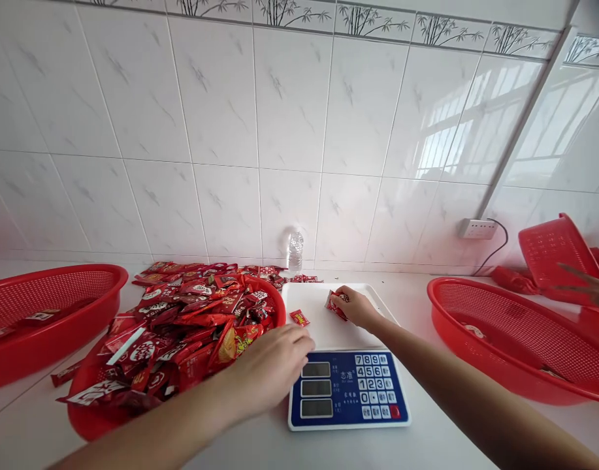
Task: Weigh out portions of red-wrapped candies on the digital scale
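Note:
Over the white tray [304,339] of a digital scale, my right hand [355,305] has its fingers closed on a red packet [336,305]. A small red and yellow packet [300,318] lies on the tray's left part. My left hand [274,362], fingers bent, is between the heaped basket and the scale's blue keypad panel [348,390]; its fingertips are partly hidden, and whether it holds anything does not show. Red snack packets [181,326] fill the red basket [274,300] on the left and spill behind it.
A red basket [117,287] at the far left and another [439,294] on the right hold a few packets. A clear bottle [295,251] stands by the wall. A power strip [477,228] has a black cable. Another person's hand [596,287] reaches in near a tilted red basket [556,251].

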`<state>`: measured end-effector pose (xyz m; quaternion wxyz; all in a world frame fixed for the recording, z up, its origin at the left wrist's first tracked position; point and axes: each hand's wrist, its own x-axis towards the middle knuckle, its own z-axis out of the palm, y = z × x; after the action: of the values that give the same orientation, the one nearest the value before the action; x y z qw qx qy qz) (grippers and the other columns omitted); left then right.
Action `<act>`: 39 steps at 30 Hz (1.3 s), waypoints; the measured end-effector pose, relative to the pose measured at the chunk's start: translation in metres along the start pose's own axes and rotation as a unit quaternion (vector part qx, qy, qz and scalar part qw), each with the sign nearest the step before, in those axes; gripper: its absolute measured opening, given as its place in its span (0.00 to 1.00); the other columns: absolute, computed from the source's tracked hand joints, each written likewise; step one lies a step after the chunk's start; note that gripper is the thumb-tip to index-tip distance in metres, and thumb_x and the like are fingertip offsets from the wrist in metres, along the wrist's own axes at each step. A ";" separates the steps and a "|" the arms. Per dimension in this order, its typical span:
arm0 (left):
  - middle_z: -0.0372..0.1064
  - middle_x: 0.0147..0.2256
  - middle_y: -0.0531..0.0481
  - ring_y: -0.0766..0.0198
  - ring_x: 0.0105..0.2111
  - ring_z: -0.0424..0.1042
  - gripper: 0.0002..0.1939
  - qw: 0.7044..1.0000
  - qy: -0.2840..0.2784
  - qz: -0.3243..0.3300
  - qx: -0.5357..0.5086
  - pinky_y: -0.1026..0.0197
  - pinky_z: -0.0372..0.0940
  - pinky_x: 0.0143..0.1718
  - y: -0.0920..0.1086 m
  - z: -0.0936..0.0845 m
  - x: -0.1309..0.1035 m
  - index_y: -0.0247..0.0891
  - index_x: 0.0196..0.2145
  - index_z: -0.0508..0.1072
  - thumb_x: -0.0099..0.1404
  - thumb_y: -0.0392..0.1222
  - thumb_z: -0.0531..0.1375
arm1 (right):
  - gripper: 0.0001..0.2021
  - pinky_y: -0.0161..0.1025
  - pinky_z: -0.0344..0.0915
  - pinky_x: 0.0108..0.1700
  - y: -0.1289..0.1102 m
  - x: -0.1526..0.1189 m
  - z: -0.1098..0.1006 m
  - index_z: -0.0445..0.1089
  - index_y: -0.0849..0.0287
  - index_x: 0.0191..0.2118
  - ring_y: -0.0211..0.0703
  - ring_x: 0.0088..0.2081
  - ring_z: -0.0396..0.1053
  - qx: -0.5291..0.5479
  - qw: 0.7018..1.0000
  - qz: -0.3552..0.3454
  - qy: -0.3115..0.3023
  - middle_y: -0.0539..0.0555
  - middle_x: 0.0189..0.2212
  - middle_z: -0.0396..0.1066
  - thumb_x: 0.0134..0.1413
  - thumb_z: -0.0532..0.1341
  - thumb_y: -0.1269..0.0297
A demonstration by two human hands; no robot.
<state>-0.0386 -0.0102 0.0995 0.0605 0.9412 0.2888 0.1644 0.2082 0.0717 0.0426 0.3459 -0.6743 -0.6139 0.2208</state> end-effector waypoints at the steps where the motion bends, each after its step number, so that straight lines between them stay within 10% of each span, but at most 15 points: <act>1: 0.72 0.42 0.47 0.57 0.46 0.69 0.15 1.000 -0.007 0.001 0.001 0.54 0.62 0.50 -0.006 -0.002 0.008 0.40 0.41 0.74 0.63 0.30 0.51 | 0.17 0.33 0.56 0.25 0.000 0.001 0.001 0.70 0.53 0.39 0.39 0.27 0.67 -0.016 1.000 0.001 0.001 0.52 0.31 0.74 0.56 0.54 0.47; 14: 0.71 0.42 0.41 0.47 0.43 0.70 0.21 0.969 -0.195 -0.119 0.091 0.53 0.64 0.42 -0.052 0.029 0.092 0.38 0.35 0.74 0.44 0.21 0.59 | 0.13 0.35 0.56 0.31 -0.005 0.003 0.013 0.68 0.53 0.41 0.45 0.34 0.69 -0.085 0.996 -0.030 0.028 0.53 0.32 0.74 0.56 0.56 0.51; 31: 0.71 0.36 0.47 0.54 0.41 0.70 0.18 0.973 0.002 -0.217 -0.073 0.59 0.64 0.42 -0.096 0.036 0.107 0.41 0.39 0.74 0.51 0.26 0.57 | 0.17 0.31 0.57 0.21 -0.001 -0.037 -0.032 0.69 0.56 0.36 0.38 0.25 0.67 -0.003 0.995 -0.019 -0.096 0.52 0.28 0.73 0.54 0.58 0.47; 39: 0.70 0.31 0.49 0.60 0.31 0.72 0.23 0.892 0.046 -0.296 -0.337 0.62 0.68 0.32 -0.091 0.033 0.107 0.38 0.43 0.73 0.46 0.27 0.63 | 0.14 0.34 0.53 0.24 0.000 -0.044 -0.019 0.69 0.53 0.35 0.42 0.25 0.66 -0.041 0.997 -0.028 -0.062 0.52 0.26 0.71 0.53 0.59 0.48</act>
<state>0.0083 0.1248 0.0793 0.4065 0.7264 0.4841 0.2698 0.2153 0.0250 0.0491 0.2851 -0.6558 -0.6611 0.2271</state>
